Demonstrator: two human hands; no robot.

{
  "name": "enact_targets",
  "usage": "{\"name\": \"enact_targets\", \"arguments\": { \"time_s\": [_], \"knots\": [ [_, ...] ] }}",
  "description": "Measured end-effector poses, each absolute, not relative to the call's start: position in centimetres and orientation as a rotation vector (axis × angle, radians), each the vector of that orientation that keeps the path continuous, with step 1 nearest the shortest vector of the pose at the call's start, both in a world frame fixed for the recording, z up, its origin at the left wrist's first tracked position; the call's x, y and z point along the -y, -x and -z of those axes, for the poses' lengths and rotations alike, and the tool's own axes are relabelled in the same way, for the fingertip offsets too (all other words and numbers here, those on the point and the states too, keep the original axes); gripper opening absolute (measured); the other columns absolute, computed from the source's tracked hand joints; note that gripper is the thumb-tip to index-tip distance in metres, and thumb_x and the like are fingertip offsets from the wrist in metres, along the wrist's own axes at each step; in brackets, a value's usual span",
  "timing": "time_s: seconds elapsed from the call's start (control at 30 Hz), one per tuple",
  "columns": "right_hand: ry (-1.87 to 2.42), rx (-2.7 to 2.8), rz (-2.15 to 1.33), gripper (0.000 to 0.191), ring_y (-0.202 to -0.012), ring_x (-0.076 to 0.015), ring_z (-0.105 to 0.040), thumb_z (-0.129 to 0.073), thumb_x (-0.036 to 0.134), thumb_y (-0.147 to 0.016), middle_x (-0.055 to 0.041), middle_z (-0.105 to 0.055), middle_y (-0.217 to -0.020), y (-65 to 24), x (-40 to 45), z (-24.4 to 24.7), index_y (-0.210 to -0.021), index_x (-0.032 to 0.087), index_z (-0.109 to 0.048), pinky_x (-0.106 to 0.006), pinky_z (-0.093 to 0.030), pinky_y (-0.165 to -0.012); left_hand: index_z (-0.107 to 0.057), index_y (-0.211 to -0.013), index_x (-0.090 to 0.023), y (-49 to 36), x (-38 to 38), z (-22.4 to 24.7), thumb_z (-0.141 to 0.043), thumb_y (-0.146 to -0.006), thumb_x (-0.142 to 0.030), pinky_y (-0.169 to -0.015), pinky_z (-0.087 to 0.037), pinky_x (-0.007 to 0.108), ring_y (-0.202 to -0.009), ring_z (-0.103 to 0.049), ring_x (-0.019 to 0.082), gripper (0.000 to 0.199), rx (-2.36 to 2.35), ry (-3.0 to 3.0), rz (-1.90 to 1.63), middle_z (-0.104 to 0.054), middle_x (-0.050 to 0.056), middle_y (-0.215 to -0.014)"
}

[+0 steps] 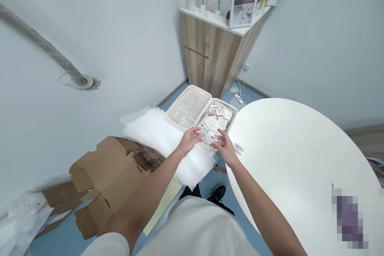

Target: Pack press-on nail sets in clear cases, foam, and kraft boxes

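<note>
Between my two hands is a small clear plastic piece (209,134), too small to make out fully. My left hand (191,139) pinches its left side, and my right hand (223,144) holds its right side. Just beyond them sits a white basket (234,114) filled with small white cards (221,122). A second white basket (179,100), with clear plastic pieces (189,108) inside, stands to its left. On the table edge, right of my right hand, lies a small pinkish packet (239,149).
White foam sheets (150,128) lie under and left of the hands. Flattened cardboard boxes (117,176) are at lower left. A round white table (288,144) fills the right. Behind stands a wooden cabinet (216,52) with frames and plants.
</note>
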State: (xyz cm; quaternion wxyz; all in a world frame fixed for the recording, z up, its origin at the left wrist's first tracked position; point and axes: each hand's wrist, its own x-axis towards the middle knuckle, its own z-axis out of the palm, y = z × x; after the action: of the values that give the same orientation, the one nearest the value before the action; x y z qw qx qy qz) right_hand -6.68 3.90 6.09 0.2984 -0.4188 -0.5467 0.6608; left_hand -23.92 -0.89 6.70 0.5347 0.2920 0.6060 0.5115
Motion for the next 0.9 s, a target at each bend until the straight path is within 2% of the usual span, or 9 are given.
{"name": "enact_targets", "arguments": {
  "time_s": [0.1, 0.23, 0.3, 0.5, 0.6, 0.7, 0.8, 0.9],
  "knots": [
    [1.103, 1.361, -1.747, 0.055, -0.069, -0.0144, -0.060, -0.064, 0.040, -0.066, -0.0025, -0.055, -0.089, 1.5, -1.7, -7.5, -0.116, 0.027, -0.044, -0.037, -0.050, -0.072, -0.045, -0.114, -0.018, 19.4, 2.8, -8.1, -0.063, -0.068, -0.039, -0.074, -0.045, 0.032, -0.073, -0.060, 0.014, 0.054, -1.351, -0.827, -1.155, -0.055, 0.002, -0.084],
    [1.152, 1.269, -1.748, 0.052, -0.069, -0.0147, -0.060, -0.064, 0.038, -0.066, -0.0024, -0.056, -0.086, -5.9, 1.3, -8.7, -0.114, 0.025, -0.047, -0.039, -0.050, -0.072, -0.025, -0.132, -0.025, 13.8, 5.3, -9.3, -0.077, -0.051, -0.030, -0.082, -0.042, 0.033, -0.084, -0.057, 0.015, 0.097, -1.256, -1.186, -1.003, -0.052, 0.005, -0.103],
    [1.185, 1.234, -1.739, 0.052, -0.071, -0.0148, -0.059, -0.064, 0.036, -0.066, -0.0022, -0.056, -0.087, -9.3, 2.8, -9.0, -0.114, 0.025, -0.049, -0.038, -0.049, -0.073, -0.021, -0.134, -0.027, 11.2, 6.1, -9.6, -0.080, -0.046, -0.028, -0.084, -0.041, 0.033, -0.085, -0.055, 0.015, 0.105, -1.232, -1.344, -0.897, -0.051, 0.004, -0.105],
    [1.253, 1.163, -1.652, 0.050, -0.070, -0.0147, -0.058, -0.062, 0.038, -0.067, -0.0021, -0.057, -0.085, -16.6, 7.3, -9.2, -0.114, 0.024, -0.051, -0.038, -0.049, -0.072, -0.036, -0.128, -0.027, 3.8, 7.4, -9.5, -0.075, -0.052, -0.027, -0.082, -0.042, 0.033, -0.081, -0.053, 0.014, 0.086, -1.215, -1.509, -0.682, -0.053, 0.000, -0.094],
    [1.334, 1.196, -1.535, 0.051, -0.073, -0.0146, -0.059, -0.059, 0.040, -0.070, -0.0060, -0.056, -0.102, -19.2, 9.2, -8.9, -0.117, 0.025, -0.049, -0.039, -0.049, -0.074, -0.040, -0.124, -0.025, 1.2, 7.8, -9.3, -0.075, -0.051, -0.027, -0.078, -0.044, 0.032, -0.078, -0.052, 0.013, 0.081, -1.149, -1.484, -0.650, -0.053, 0.000, -0.089],
    [1.399, 1.311, -1.371, 0.054, -0.090, -0.0183, -0.057, -0.062, 0.039, -0.068, -0.0077, -0.047, -0.122, -21.3, 10.6, -8.7, -0.119, 0.029, -0.046, -0.041, -0.046, -0.082, -0.042, -0.122, -0.022, -0.4, 7.7, -8.8, -0.076, -0.052, -0.027, -0.073, -0.045, 0.029, -0.074, -0.052, 0.012, 0.078, -1.069, -1.410, -0.635, -0.052, 0.001, -0.085],
    [1.362, 1.470, -1.302, 0.060, -0.111, -0.0233, -0.047, -0.069, 0.035, -0.060, -0.0068, -0.036, -0.134, -22.4, 11.6, -8.9, -0.116, 0.030, -0.048, -0.042, -0.042, -0.089, -0.045, -0.119, -0.020, -1.1, 7.3, -8.3, -0.077, -0.050, -0.027, -0.070, -0.045, 0.028, -0.071, -0.051, 0.011, 0.076, -1.009, -1.396, -0.603, -0.050, -0.001, -0.079],
    [1.338, 1.550, -1.313, 0.058, -0.110, -0.0230, -0.048, -0.071, 0.032, -0.058, -0.0073, -0.036, -0.134, -22.3, 12.1, -9.2, -0.112, 0.028, -0.050, -0.042, -0.042, -0.090, -0.048, -0.116, -0.021, -1.3, 6.8, -8.1, -0.077, -0.050, -0.026, -0.070, -0.044, 0.027, -0.068, -0.050, 0.010, 0.073, -0.932, -1.454, -0.552, -0.048, -0.003, -0.074]
  ]
}}
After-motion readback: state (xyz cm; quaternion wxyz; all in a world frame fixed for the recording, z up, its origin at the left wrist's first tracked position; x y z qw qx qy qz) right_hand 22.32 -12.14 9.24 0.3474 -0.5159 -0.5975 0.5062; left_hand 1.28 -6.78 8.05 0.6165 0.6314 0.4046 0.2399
